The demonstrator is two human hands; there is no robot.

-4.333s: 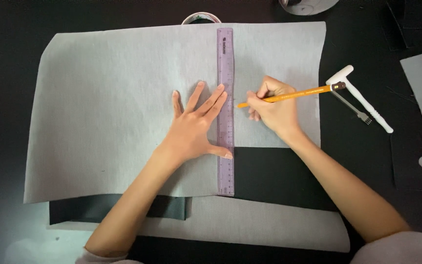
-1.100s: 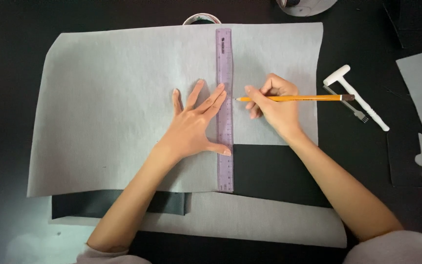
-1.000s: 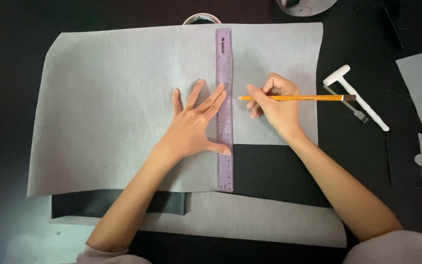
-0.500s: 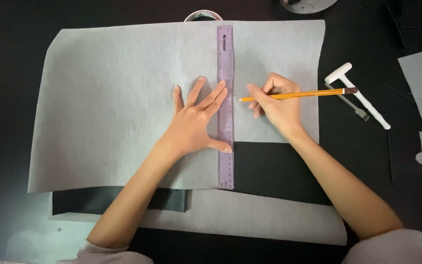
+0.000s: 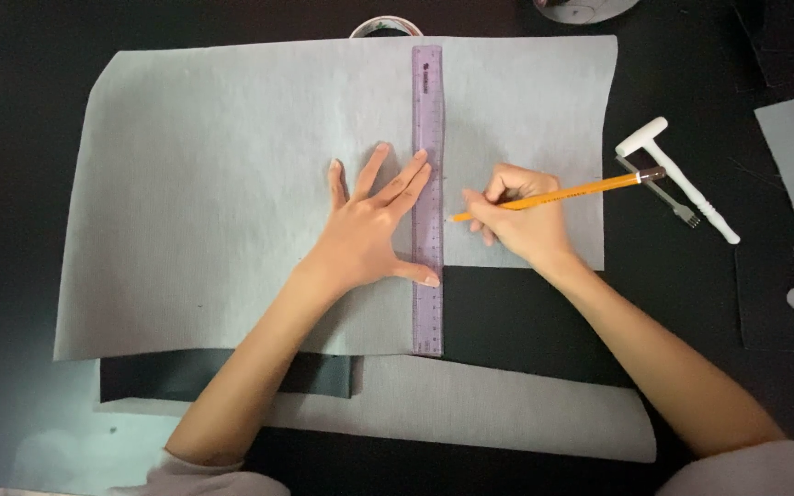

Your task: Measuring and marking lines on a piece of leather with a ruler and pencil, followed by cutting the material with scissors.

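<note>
- The left hand (image 5: 369, 241) is lying flat and spread wide, fingers fanned out, pressing down on the grey sheet (image 5: 232, 202); its thumb and fingertips are resting against the purple ruler (image 5: 427, 197) and pinning it in place. It is gripping nothing.
- The right hand (image 5: 521, 216) is curled closed around a yellow pencil (image 5: 558, 194), with the tip pointing toward the ruler's right edge, just beside the left hand's fingertips; the eraser end is reaching away to the right.
- The ruler is running straight away from the person, between the two hands, from the sheet's far edge down past its near edge.
- As for progress: the ruler is looking set and held, and the pencil tip is sitting near the middle of the ruler's length. Whether a line is already showing on the sheet cannot be told, as any mark is too faint. The sheet is appearing uncut along the ruler, so judging by this the marking is under way rather than finished.
- Right of the right hand, a white mallet (image 5: 682, 179) and a small pronged metal tool (image 5: 668, 195) are lying on the black desk (image 5: 691, 303), untouched.
- Nearer the person, a second grey sheet (image 5: 507, 409) and a dark sheet (image 5: 232, 372) are peeking out underneath.
</note>
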